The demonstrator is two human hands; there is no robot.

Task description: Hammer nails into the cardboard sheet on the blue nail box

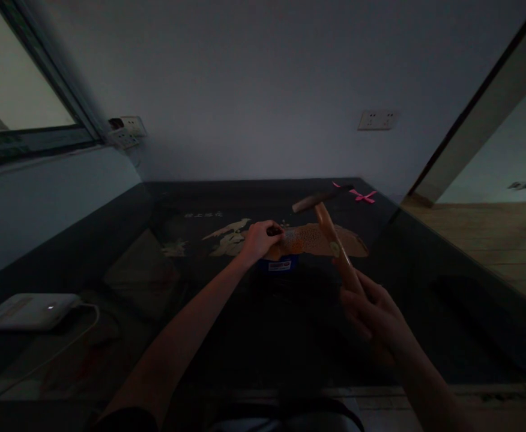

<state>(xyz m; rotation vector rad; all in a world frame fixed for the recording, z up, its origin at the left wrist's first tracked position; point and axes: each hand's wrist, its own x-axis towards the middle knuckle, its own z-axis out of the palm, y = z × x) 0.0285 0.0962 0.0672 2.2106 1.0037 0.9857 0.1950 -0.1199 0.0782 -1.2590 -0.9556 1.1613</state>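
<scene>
My right hand [375, 309] is closed around the wooden handle of a hammer [330, 231], whose narrow dark head is raised above the table. Below and behind the hammer lies a brown strip [308, 240], its middle covered with many small dark marks or holes; I cannot tell its material. At the strip's left end rests my left hand [260, 239], thumb and fingers pinched together. Whatever those fingers hold is too small and dark to make out. Under the strip's left part sits a small blue box [280, 264] with a white label.
The dark glossy table [245, 336] bears a light bird-and-flower picture [229, 240]. A white device [29, 311] with a cable lies at the left, pink ribbon [362, 196] at the back right. A dark flat object [483, 318] is on the right. Behind stands a wall with a socket [377, 120].
</scene>
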